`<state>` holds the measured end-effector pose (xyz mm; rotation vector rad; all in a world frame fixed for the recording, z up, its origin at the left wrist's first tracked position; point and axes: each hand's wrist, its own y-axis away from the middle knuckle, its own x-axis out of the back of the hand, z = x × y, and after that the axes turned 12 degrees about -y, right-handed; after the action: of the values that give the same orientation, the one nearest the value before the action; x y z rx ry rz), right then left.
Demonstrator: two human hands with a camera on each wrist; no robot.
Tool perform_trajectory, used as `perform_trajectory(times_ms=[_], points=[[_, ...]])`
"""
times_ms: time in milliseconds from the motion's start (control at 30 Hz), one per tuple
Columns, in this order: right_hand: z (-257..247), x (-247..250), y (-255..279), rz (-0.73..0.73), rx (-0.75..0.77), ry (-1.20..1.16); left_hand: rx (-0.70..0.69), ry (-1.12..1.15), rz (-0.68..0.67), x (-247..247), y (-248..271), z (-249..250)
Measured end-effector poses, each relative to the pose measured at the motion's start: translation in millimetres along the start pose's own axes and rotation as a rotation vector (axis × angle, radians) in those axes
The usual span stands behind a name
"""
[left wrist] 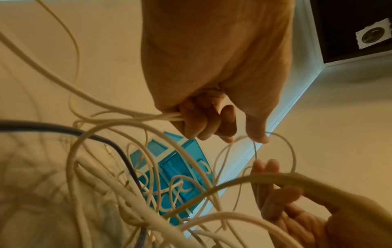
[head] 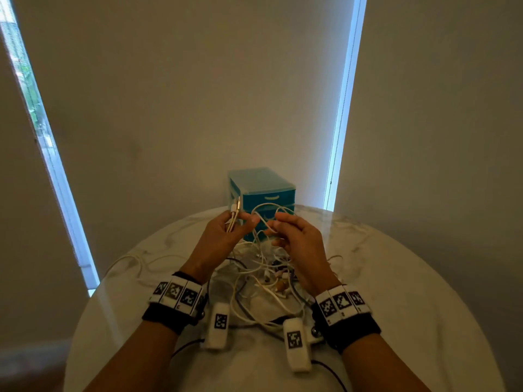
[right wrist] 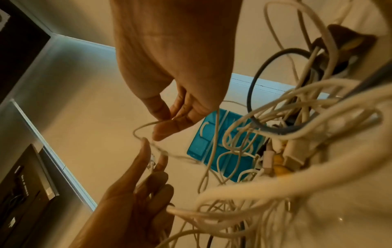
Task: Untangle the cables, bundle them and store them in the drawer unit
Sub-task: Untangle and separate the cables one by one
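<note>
Left hand (head: 226, 233) grips plug ends, right hand (head: 294, 236) pinches a white loop (head: 266, 213); tugging could tighten the tangle (head: 263, 278).

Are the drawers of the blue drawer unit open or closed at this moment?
Closed, where visible. The top drawer of the drawer unit sits flush with the frame; cables and hands partly hide the lower ones.

No legible text, brand or number appears anywhere; the wristbands (head: 177, 292) carry only black-and-white square marker patterns, not readable characters.
</note>
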<state>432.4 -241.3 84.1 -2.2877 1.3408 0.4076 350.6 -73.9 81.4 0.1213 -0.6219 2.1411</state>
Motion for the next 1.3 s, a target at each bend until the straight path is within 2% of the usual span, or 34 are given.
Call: perform_trajectory(times_ms=[167,200,333,433,500,567,733,800,867,933,1000,1100,1233,1300], points=[[-7,5,1,-0.097,-0.051,0.155,-0.013,-0.031,0.013,8,0,-6],[-9,9,0,-0.086,-0.056,0.122,-0.001,-0.033,0.020,10,0,-6],[-18,25,-9,0.025,-0.095,-0.283,0.049,-0.004,0.004,19,0,-10],[-13,33,-10,0.050,-0.095,-0.365,0.037,-0.008,0.016,21,2,-7],[-7,31,-8,0.047,-0.075,-0.258,0.021,0.003,0.046,20,2,-4],[-4,25,-6,0.035,-0.033,-0.036,-0.008,0.022,0.066,21,2,-1],[-1,22,1,-0.056,0.010,0.188,-0.124,-0.006,-0.050,14,9,12],[-6,21,4,0.002,0.028,0.298,-0.135,-0.055,-0.063,15,9,9],[-8,25,1,0.114,0.093,0.393,-0.126,-0.150,-0.051,20,7,4],[-12,28,-1,0.164,0.160,0.431,-0.092,-0.210,-0.053,25,3,-3],[-16,28,-3,0.091,0.175,0.382,-0.063,-0.232,-0.023,29,0,-7],[-20,19,-1,-0.093,0.061,0.210,-0.027,-0.281,-0.021,32,-3,-13],[-21,13,0,-0.078,-0.014,0.118,-0.027,-0.333,-0.083,32,-2,-14],[-25,15,0,-0.085,-0.024,0.058,-0.039,-0.323,-0.047,33,-3,-15]])
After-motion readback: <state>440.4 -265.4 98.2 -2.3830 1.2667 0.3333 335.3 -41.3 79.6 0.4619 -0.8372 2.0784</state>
